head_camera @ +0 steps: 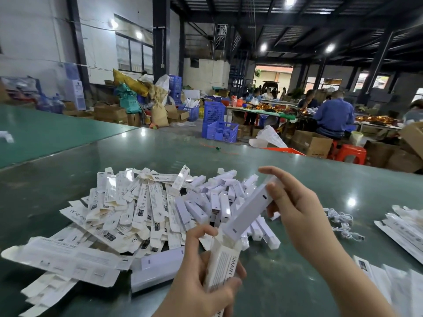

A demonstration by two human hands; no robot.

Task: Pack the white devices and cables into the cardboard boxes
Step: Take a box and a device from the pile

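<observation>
Head view: left grip (203,268) clamps box (223,264); right grip (290,202) clamps white device (248,210).

The room is a big hall with a dark roof (320,17) and round bright lamps (290,0). On the left is a white wall (98,44) with windows (134,56). A wide green table (160,152) shines under the lamps. Behind it, blue crates (222,131), brown boxes (312,143) and stuffed bags (128,97) sit on the floor. On the right, people (334,115) sit at long tables near red stools (350,153). Far back, an open door (272,76) lets in daylight.
</observation>
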